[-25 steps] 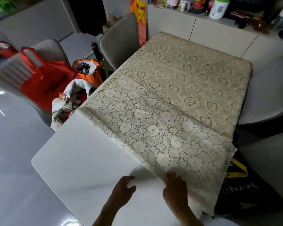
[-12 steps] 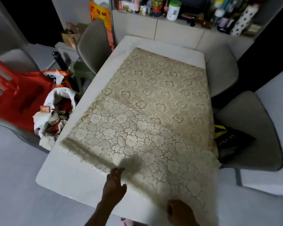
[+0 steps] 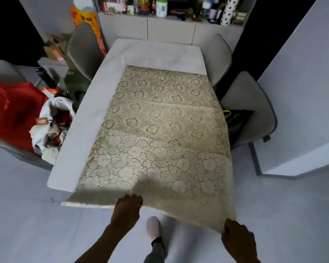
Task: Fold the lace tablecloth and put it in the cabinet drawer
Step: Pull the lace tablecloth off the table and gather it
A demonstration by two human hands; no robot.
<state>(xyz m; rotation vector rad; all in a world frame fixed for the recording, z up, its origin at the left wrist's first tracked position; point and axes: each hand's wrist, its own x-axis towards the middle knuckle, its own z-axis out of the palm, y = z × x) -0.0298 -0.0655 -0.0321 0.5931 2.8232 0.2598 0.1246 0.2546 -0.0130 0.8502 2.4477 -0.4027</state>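
While the lace tablecloth (image 3: 160, 118) lies along the white table (image 3: 95, 111), its near edge hangs past the table's end, held above the floor. Left hand (image 3: 126, 209) grips that edge at mid-width, fingers curled over it; right hand (image 3: 237, 238) pinches the near right corner. Bare tabletop shows along the cloth's left and far edges. Grey chairs (image 3: 249, 111) crowd the right side; open floor (image 3: 27, 224) lies nearer.
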